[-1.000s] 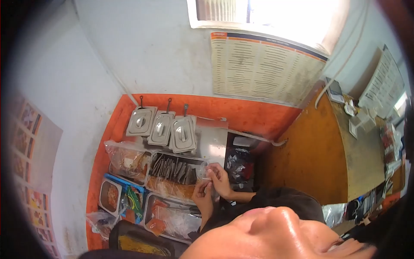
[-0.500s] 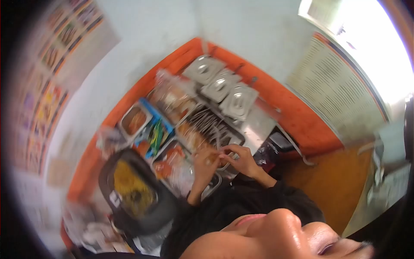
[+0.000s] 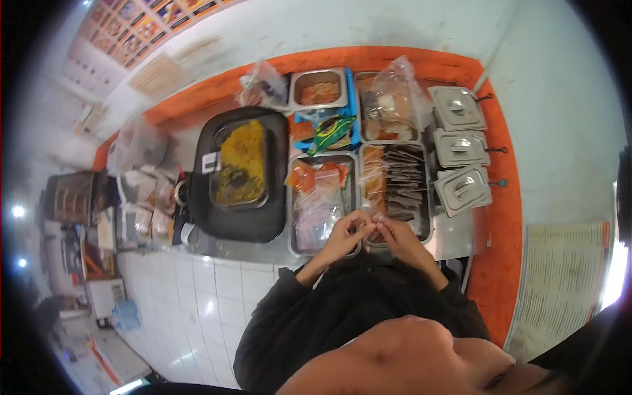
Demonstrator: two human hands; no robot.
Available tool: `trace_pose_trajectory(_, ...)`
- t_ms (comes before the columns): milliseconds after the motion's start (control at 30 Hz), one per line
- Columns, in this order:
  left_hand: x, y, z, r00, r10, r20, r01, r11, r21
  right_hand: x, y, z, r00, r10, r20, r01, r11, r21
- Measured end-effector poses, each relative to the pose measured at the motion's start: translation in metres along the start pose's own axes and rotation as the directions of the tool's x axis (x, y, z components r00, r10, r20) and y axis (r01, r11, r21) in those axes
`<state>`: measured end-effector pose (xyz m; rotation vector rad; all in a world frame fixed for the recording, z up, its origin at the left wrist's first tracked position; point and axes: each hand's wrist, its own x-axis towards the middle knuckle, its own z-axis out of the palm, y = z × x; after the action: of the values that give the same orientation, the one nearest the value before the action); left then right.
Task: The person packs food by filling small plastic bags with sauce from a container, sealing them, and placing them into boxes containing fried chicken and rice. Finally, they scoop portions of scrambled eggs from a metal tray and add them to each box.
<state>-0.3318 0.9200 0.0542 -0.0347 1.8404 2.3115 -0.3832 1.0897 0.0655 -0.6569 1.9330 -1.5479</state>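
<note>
Fingertips together, my left hand [image 3: 345, 238] and my right hand [image 3: 403, 241] meet over the front of the steel trays. Both hands are closed in a pinch; whatever is between the fingers is too small to make out. Just beyond them, one steel tray [image 3: 428, 217] holds a row of dark flat packets [image 3: 403, 181] beside orange-brown wrapped pieces [image 3: 374, 178]. To its left, near my left hand, another tray holds clear plastic bags [image 3: 319, 214] and orange-red packets [image 3: 304, 176].
A black-rimmed container of yellow food [image 3: 243, 155] stands on the left. Behind are a small tray of reddish food [image 3: 320, 92], a green packet [image 3: 331, 133] and a plastic-covered tray [image 3: 390, 108]. Lidded steel containers [image 3: 462, 148] line the right, beside an orange wall band [image 3: 503, 217].
The view has swung and levelled, so the counter now shows squarely and more of the room's left side appears. My hands stay pinched together near the trays.
</note>
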Motion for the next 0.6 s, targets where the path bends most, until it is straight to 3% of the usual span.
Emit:
trace_pose_trajectory(67,-0.005,0.0,0.015,0.975,0.12,-0.188,-0.09,0.983,0.16,0.006,-0.006,-0.007,0.988,-0.149,0.03,0.151,0.944,-0.295)
trace_pose_trajectory(133,-0.009,-0.01,0.02,0.96,0.104,-0.26,-0.031,0.962,0.27,0.011,0.002,-0.002,0.988,-0.123,0.094,0.143,0.954,-0.263)
trace_pose_trajectory(200,-0.013,-0.026,0.026,0.841,0.449,-0.302,-0.128,0.707,0.695,0.013,-0.002,0.001,0.968,-0.242,0.071,0.251,0.889,-0.383)
trace_pose_trajectory(267,-0.017,-0.032,0.026,0.799,0.505,-0.327,-0.129,0.675,0.726,0.014,0.007,0.006,0.954,-0.277,0.119,0.301,0.869,-0.392)
trace_pose_trajectory(333,-0.022,-0.031,0.025,0.809,0.552,-0.201,-0.04,0.392,0.919,0.012,0.017,0.01,0.938,-0.308,0.161,0.346,0.791,-0.505)
trace_pose_trajectory(367,-0.024,-0.029,0.031,0.816,0.542,-0.198,0.02,0.316,0.948,0.01,0.015,0.008,0.95,-0.25,0.187,0.312,0.777,-0.546)
trace_pose_trajectory(400,-0.024,-0.03,0.035,0.813,0.543,-0.208,0.023,0.328,0.944,0.008,0.015,0.005,0.95,-0.242,0.195,0.311,0.774,-0.552)
trace_pose_trajectory(467,-0.023,-0.03,0.039,0.788,0.605,-0.111,-0.001,0.182,0.983,0.005,0.019,-0.002,0.879,-0.431,0.202,0.469,0.711,-0.524)
trace_pose_trajectory(533,-0.016,-0.033,0.041,0.817,0.57,-0.084,-0.047,0.212,0.976,0.003,0.022,-0.013,0.875,-0.451,0.178,0.467,0.686,-0.558)
trace_pose_trajectory(600,-0.01,-0.034,0.048,0.82,0.566,-0.084,0.014,0.127,0.992,0.0,0.027,-0.022,0.871,-0.472,0.136,0.454,0.667,-0.59)
